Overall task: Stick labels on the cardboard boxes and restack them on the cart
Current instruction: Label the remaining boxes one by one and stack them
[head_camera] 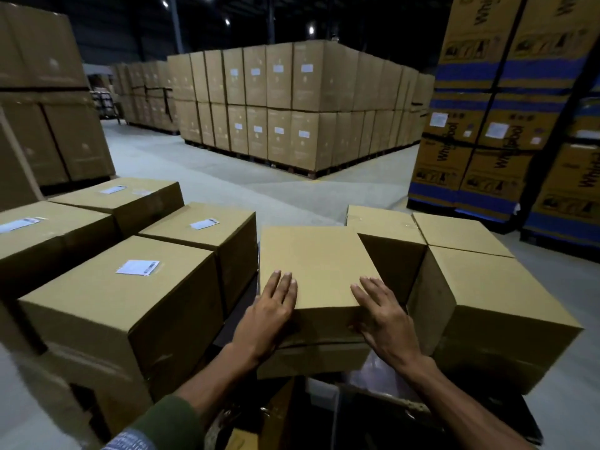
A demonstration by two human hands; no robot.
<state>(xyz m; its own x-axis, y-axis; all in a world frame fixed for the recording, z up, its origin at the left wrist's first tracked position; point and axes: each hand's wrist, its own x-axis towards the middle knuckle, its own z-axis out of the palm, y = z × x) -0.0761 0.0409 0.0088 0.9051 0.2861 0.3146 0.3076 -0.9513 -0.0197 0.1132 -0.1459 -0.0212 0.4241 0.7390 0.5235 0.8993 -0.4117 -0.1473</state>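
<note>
A plain cardboard box with no label on its top sits straight ahead of me on another box. My left hand lies flat over its near left corner, fingers spread. My right hand lies flat over its near right corner, thumb on the front face. To the left stand several boxes with white labels on top; the nearest labelled box carries a label. To the right are unlabelled boxes.
Tall pallet stacks of brown cartons stand across the grey floor. Blue-banded printed cartons rise at the right. A high stack stands at the left. Dark cart parts lie below my arms.
</note>
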